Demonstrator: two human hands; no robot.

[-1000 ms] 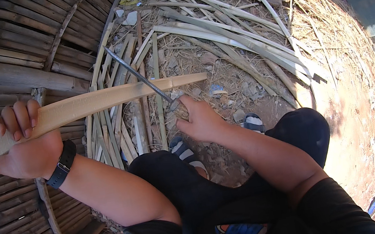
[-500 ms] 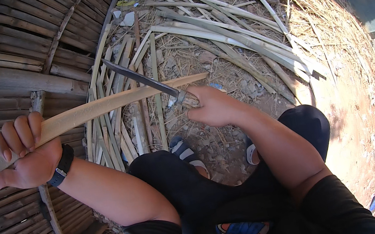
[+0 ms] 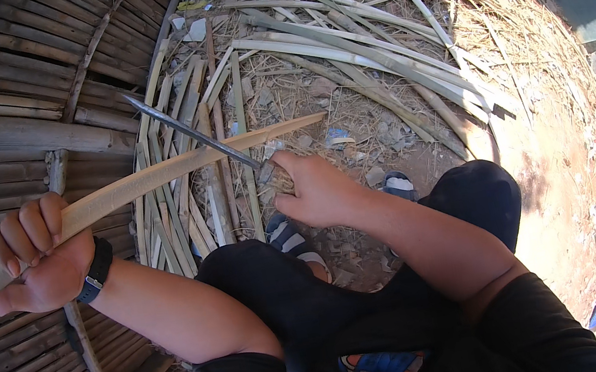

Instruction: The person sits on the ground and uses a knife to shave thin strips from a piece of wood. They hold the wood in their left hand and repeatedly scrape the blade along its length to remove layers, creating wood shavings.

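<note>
My left hand is wrapped round the near end of a long pale bamboo strip, which slants away to the right over the ground. In my right hand is the handle of a long-bladed knife, its tip toward the upper left. The blade crosses the strip near its far, thinner part; whether it presses into the strip or only lies over it, I cannot tell. A dark watch sits on my left wrist.
Split bamboo strips lie in a heap beyond my hands, with more strips beside the slatted bamboo wall on the left. Straw and chips litter the ground. My sandalled feet are below the knife.
My right hand and the knife have moved left and slightly down toward me, the blade sliding along the strip. My left hand has dropped slightly and keeps its grip.
</note>
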